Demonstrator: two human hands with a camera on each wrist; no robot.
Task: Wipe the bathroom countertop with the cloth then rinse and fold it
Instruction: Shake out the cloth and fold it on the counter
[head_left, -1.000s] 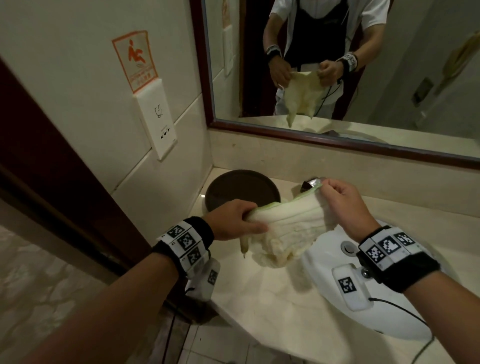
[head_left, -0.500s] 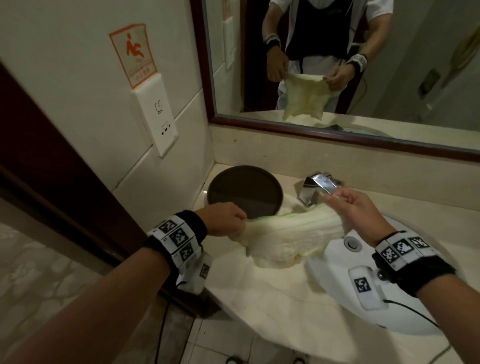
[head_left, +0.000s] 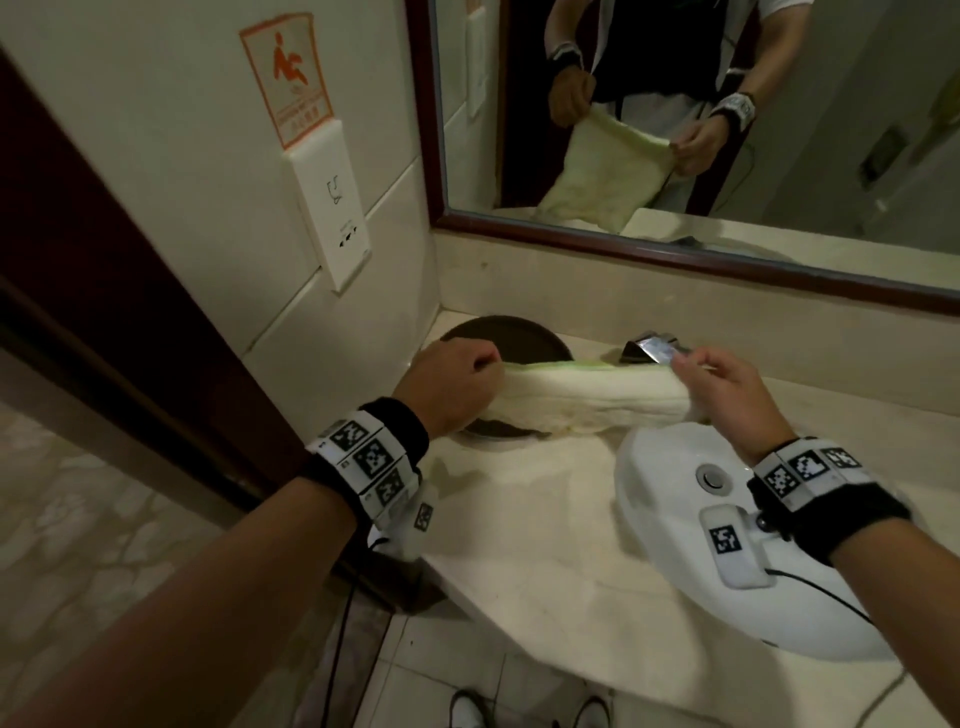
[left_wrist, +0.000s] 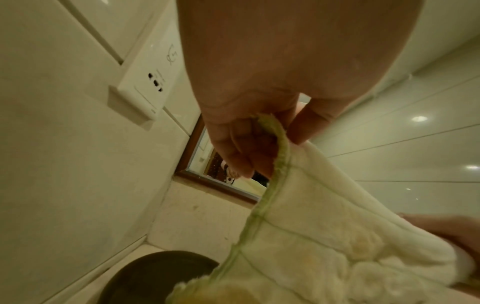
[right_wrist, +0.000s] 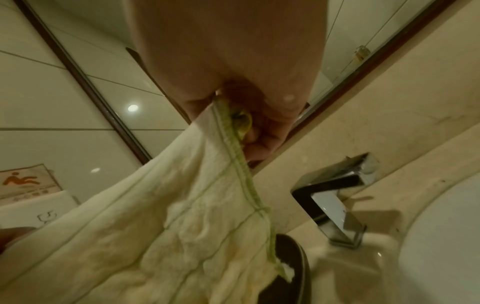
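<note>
A cream cloth (head_left: 587, 397) with a green stitched hem hangs stretched between both hands above the beige marble countertop (head_left: 519, 545). My left hand (head_left: 457, 387) pinches its left top corner over a dark round tray. My right hand (head_left: 727, 384) pinches the right top corner in front of the tap. In the left wrist view the fingers (left_wrist: 241, 148) curl round the green hem of the cloth (left_wrist: 324, 236). In the right wrist view the cloth (right_wrist: 168, 226) hangs from the pinching fingers (right_wrist: 262, 139). The mirror shows the cloth hanging flat below both hands.
A dark round tray (head_left: 511, 338) sits in the back left corner of the counter. A chrome tap (head_left: 652, 348) stands behind the white basin (head_left: 675, 499). A framed mirror (head_left: 675, 249) runs along the back wall. A socket plate (head_left: 330, 208) and a warning sign (head_left: 288, 78) hang on the left wall.
Both hands have drawn apart and the bunched cloth has been pulled out wide and taut between them. The left hand has moved back over the dark tray.
</note>
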